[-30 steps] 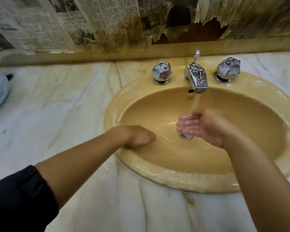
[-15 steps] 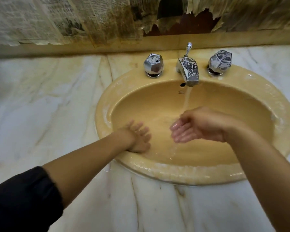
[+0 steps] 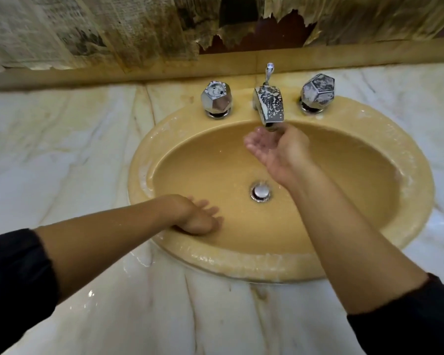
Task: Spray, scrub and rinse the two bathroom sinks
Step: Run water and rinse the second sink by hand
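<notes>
Sink [image 3: 418,175] foamy at rim; right hand [image 3: 272,147] cupped at 12 o'clock, left hand [image 3: 198,216] flat at 7, both empty. Risk: cupped water overshoots onto counter [image 3: 62,149].

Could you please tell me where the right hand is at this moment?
In the head view, the right hand is cupped palm-up right under the spout, at the back of the sink and above the drain.

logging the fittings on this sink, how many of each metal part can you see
Knobs: 2, one left of the spout and one right of it
Spout: 1
Pull rod behind the spout: 1
Drain: 1
Total: 5 metal parts on the one yellow sink
</notes>
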{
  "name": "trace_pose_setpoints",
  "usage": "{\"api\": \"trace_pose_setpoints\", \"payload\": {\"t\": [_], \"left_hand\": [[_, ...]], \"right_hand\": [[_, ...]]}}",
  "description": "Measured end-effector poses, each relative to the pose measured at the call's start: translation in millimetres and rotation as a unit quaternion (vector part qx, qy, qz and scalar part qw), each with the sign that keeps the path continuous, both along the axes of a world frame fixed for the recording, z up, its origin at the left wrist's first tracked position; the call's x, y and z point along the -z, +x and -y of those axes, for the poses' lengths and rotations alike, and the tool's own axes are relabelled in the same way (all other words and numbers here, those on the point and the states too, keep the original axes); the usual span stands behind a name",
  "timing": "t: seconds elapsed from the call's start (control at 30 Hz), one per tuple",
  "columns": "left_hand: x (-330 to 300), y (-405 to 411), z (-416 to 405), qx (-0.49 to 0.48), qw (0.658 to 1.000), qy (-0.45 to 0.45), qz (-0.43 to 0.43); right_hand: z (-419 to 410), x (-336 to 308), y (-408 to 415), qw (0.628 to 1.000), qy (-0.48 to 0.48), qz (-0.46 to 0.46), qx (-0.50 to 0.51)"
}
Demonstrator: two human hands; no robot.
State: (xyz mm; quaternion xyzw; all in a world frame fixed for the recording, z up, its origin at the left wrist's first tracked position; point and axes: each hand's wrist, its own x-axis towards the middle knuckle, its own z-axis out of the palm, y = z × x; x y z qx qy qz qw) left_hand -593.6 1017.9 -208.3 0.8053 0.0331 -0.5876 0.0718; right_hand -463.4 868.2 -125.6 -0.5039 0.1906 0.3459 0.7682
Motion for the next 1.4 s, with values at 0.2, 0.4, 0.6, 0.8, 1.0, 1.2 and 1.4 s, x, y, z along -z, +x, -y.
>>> {"api": "trace_pose_setpoints", "payload": {"t": [0.2, 0.4, 0.6, 0.8, 1.0, 1.2, 1.4], "left_hand": [[5.5, 25.0, 43.3, -0.044, 0.996, -0.043, 0.069], [12.2, 26.5, 124.5, -0.110, 0.966, -0.234, 0.009], [7.4, 5.5, 45.0, -0.122, 0.984, -0.103, -0.077], [-9.0, 25.6, 12.5, 0.174, 0.979, 0.049, 0.094], [-1.9, 19.7, 11.7, 0.203, 0.971, 0.040, 0.123], [-1.5, 19.5, 11.7, 0.204, 0.970, 0.025, 0.132], [1.0, 26.8, 12.3, 0.215, 0.969, 0.020, 0.120]], "right_hand": [[59.5, -6.4, -13.0, 0.819, -0.243, 0.006, -0.520], [103.2, -16.7, 44.9, 0.882, -0.338, 0.126, -0.304], [56.7, 5.9, 32.5, 0.973, -0.132, 0.060, -0.181], [15.4, 28.6, 11.1, 0.991, 0.101, -0.086, 0.019], [11.7, 32.1, 0.7, 0.976, 0.114, -0.167, 0.077], [34.5, 24.7, 29.2, 0.970, 0.076, -0.094, 0.210], [59.6, 39.5, -0.8, 0.931, -0.014, -0.057, 0.361]]}}
